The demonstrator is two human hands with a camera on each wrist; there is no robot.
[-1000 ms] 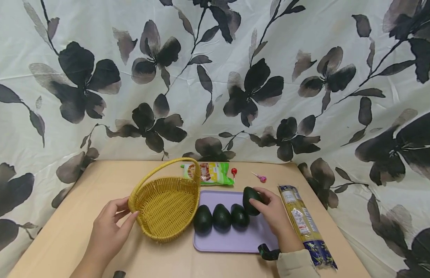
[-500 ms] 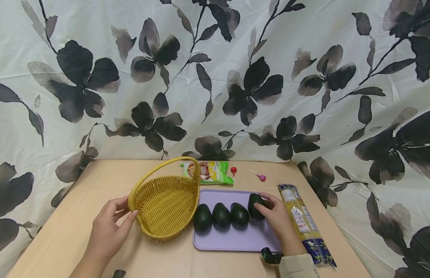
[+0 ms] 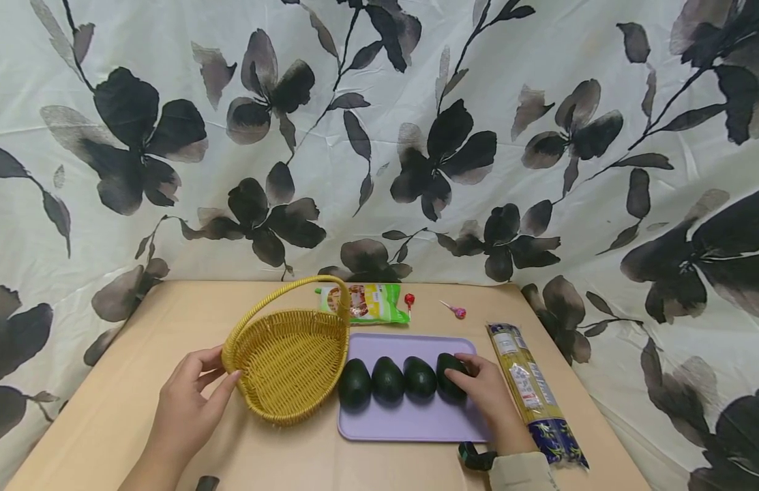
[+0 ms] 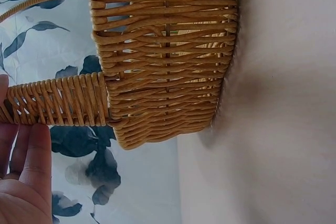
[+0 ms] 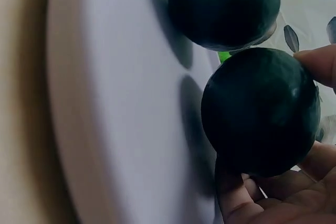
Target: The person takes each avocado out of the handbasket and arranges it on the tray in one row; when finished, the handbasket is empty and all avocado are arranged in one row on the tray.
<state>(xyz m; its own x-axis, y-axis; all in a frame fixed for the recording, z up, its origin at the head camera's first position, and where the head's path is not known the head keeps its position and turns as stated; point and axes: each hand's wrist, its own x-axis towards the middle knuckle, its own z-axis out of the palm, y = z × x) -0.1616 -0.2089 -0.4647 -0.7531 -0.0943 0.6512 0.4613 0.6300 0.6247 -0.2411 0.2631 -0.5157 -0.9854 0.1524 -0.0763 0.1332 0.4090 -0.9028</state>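
Observation:
My left hand [image 3: 191, 406] pinches the left base of a yellow wicker basket's handle, thumb on one side and fingers on the other in the left wrist view. The basket [image 3: 290, 368] stands left of a lilac tray [image 3: 410, 426], with nothing inside it. Several dark green avocados line up across the tray. At the right end of that row, my right hand [image 3: 486, 392] grips an avocado [image 3: 449, 378] between thumb and fingers. The right wrist view shows this avocado [image 5: 260, 111] close over the tray, beside its neighbour [image 5: 226, 6].
Behind the tray lie a green and yellow snack bag [image 3: 376, 303], a red lollipop [image 3: 409, 300] and a pink lollipop [image 3: 459, 312]. Packs of spaghetti [image 3: 532, 389] lie right of the right hand. A floral cloth [image 3: 367, 157] hangs behind the table.
My right hand has brought its avocado down and slightly right, to the end of the row on the tray. The left hand keeps its hold on the basket handle.

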